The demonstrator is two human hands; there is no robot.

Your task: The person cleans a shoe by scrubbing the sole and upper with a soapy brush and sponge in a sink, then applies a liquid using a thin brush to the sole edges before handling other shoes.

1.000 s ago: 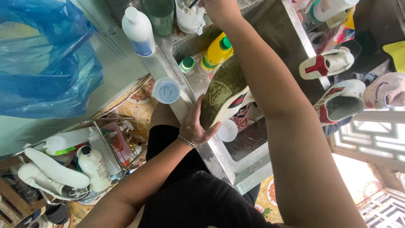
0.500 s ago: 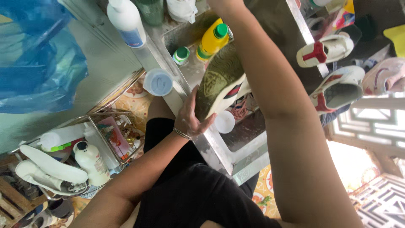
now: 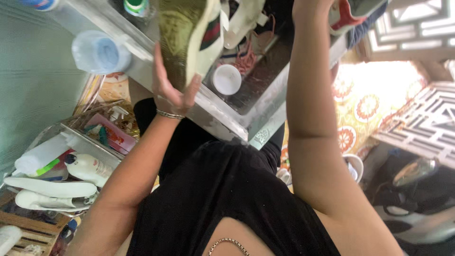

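My left hand grips the heel of a white sneaker with a dirty greenish sole, held over a metal sink. The sole faces me. My right forearm reaches up past the top edge, so my right hand is out of sight. A thin bracelet sits on my left wrist. Inside the sink lie a white round cap, reddish laces and another white shoe part.
A clear plastic cup with a blue lid stands on the sink ledge. At lower left a rack holds white bottles, insoles and packets. A red-and-white shoe lies at the top right. Patterned floor tiles show on the right.
The view has dropped toward my body, so the sink and shoe now sit at the top edge. My left hand still holds the sneaker's heel; my right hand has passed out of view.
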